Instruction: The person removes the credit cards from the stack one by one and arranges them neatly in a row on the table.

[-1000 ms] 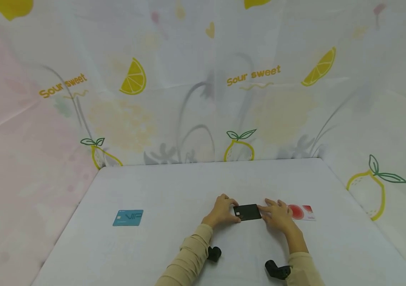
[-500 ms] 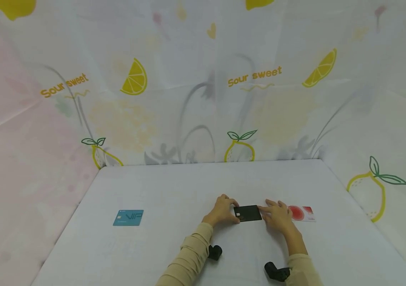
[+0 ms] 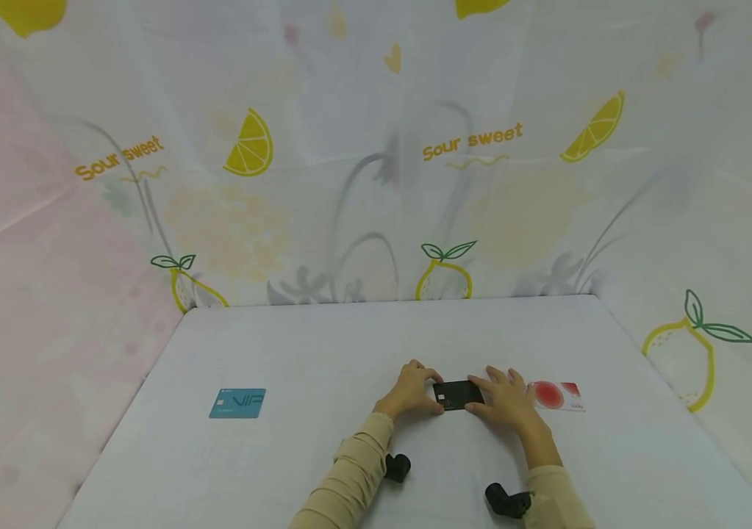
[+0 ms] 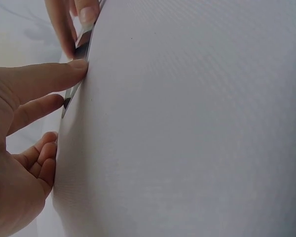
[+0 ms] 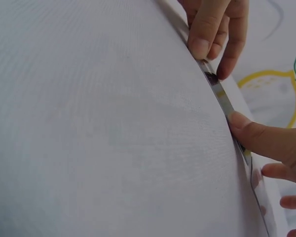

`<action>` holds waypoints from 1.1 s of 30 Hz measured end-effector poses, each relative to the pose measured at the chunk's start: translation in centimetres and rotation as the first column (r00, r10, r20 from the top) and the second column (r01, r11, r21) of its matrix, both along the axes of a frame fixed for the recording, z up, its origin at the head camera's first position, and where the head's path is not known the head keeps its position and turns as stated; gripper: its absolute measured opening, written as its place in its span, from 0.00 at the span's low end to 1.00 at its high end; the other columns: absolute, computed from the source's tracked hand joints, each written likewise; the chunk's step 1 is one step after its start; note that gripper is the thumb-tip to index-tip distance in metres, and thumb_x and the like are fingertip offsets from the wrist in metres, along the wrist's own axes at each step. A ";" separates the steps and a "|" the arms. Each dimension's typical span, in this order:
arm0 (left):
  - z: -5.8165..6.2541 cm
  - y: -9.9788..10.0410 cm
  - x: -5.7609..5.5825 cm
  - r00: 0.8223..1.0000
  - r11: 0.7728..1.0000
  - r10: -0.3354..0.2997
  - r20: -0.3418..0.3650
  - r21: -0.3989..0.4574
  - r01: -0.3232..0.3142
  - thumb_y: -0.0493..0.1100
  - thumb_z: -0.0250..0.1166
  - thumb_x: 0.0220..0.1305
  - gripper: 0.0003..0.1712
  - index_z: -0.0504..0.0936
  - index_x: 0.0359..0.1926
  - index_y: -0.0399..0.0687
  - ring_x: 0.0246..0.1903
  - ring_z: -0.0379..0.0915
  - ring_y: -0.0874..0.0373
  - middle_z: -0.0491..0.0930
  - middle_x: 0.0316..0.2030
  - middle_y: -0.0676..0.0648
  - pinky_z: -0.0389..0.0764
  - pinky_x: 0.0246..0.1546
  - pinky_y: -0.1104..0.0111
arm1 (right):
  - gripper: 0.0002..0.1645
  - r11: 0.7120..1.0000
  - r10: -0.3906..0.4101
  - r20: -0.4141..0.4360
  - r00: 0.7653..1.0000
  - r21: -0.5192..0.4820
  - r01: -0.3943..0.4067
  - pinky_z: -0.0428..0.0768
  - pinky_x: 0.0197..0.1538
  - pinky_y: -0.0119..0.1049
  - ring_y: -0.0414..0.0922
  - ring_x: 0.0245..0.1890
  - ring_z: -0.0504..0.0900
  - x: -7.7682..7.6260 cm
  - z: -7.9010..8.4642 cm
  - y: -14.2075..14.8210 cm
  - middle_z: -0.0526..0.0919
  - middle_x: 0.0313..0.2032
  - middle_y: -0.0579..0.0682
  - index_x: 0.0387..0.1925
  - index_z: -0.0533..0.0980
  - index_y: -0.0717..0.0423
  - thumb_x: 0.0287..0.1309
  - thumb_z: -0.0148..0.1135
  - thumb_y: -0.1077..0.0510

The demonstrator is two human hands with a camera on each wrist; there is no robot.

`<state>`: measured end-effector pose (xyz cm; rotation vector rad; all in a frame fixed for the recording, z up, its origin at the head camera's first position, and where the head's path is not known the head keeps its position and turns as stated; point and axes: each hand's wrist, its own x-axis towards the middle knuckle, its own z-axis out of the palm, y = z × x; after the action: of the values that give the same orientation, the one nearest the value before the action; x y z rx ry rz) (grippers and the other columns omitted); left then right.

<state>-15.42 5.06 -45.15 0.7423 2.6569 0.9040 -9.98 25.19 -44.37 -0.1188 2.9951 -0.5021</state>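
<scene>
Sleeves (image 3: 342, 474) of tan cloth lie nearest, with a black wrist device (image 3: 398, 468) on the inner side of each. Just ahead, the left hand (image 3: 411, 392) pinches the left end of a black chip card (image 3: 458, 396) between thumb and finger; the right hand (image 3: 509, 404) pinches its right end likewise, so the card sits between both hands over a white tablecloth (image 3: 336, 345). Squeezing inward too hard could bow the thin card or make it spring loose; uneven pressure could turn it askew. Just right of the right hand is a red-and-white card (image 3: 550, 395), partly covered by that hand; whether the outer fingers touch it is hard to tell, but a sideways sweep could nudge it. Well left of the left hand, a blue VIP card (image 3: 238, 404) lies out of the way. Beyond both hands, a lemon-print backdrop (image 3: 323, 95) reads "Sour sweet".
</scene>
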 end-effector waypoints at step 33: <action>-0.7 -1.6 0.4 0.999 0.992 -0.045 -0.025 0.113 0.047 0.47 0.78 0.42 0.37 0.77 0.56 0.45 0.50 0.69 0.49 0.72 0.48 0.42 0.73 0.51 0.61 | 0.29 0.982 0.006 -0.270 0.963 -0.178 -0.057 0.69 0.52 0.63 0.65 0.52 0.72 -0.1 -0.2 -1.8 0.77 0.50 0.66 0.53 0.75 0.64 0.52 0.68 0.53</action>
<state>-15.03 3.46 -45.83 0.8403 2.6133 1.0481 -10.04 23.41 -44.60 -0.2698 3.1939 -0.8227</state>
